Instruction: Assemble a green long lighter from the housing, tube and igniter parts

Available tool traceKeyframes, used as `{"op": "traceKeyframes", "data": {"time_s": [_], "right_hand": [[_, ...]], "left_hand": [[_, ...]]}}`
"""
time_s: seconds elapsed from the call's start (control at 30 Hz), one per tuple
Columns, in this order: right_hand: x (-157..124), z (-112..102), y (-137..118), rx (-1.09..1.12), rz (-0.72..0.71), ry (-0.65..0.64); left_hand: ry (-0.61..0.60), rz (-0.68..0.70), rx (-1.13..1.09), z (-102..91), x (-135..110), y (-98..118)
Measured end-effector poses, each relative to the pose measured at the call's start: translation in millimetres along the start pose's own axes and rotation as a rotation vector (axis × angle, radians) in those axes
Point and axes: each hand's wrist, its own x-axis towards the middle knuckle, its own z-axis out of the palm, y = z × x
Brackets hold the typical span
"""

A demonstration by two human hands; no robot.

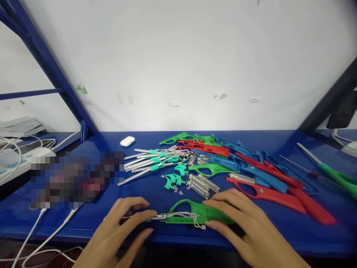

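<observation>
A green plastic lighter shell [192,214] lies near the front edge of the blue bench, with a thin white wire draped over it. My left hand [122,230] pinches a silver metal tube [158,216] that enters the shell's left end. My right hand [242,223] rests on the shell's right end, fingers curved over it and pressing it down.
Behind lie a pile of red, blue and green shells [237,160], a bundle of silver tubes with teal collars [147,162], teal clips [174,180], small clear parts [199,184] and a white earbud case [127,141]. White cables [41,227] trail at the left. A blurred patch covers something left of centre.
</observation>
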Motion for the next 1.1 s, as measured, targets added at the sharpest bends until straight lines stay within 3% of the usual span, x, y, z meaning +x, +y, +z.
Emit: {"op": "traceKeyframes", "data": {"time_s": [0.2, 0.5, 0.7, 0.77, 0.9, 1.1], "right_hand": [[1.8, -1.2, 0.0, -0.027, -0.043, 0.043], [-0.3, -0.9, 2.2, -0.047, -0.029, 0.028], [0.4, -0.8, -3.0, -0.034, -0.027, 0.049], [1.3, -3.5, -5.1, -0.046, -0.031, 0.091], [11.3, -16.0, 2.7, -0.075, -0.005, 0.217], [51.5, -35.3, 43.1, -0.5, -0.088, 0.001]], "left_hand": [[0.038, -0.01, -0.135, 10.2, 13.7, 7.7], [0.072, -0.08, -0.099, 5.5, 12.5, 6.4], [0.153, -0.03, -0.095, 8.4, 15.0, 9.6], [0.203, 0.0, -0.062, 11.7, 15.2, 6.6], [0.187, 0.054, -0.049, 20.4, 12.3, -3.9], [0.231, 0.084, -0.066, 26.0, 5.5, -13.7]]}}
